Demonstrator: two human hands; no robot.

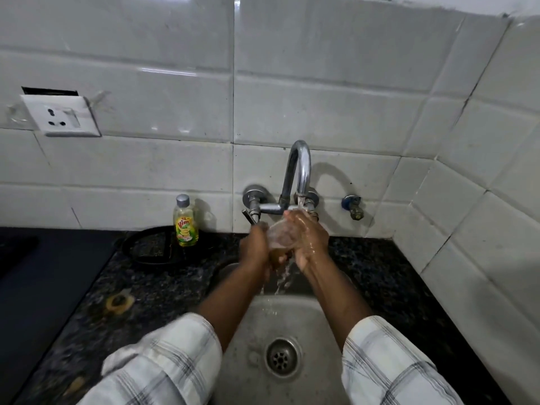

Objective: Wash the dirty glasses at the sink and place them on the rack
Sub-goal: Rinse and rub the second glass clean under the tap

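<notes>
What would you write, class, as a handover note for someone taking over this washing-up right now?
Left hand: grips the glass from its left side.
Right hand: curled round the same glass from the right.
The glass is under the running tap, above the sink; water spills off it into the basin. The soap bottle stands capped on the counter, left of the tap.
Done: this glass is mid-rinse.
Left: finish it and set it on the rack. No rack or other glasses are in view.
</notes>
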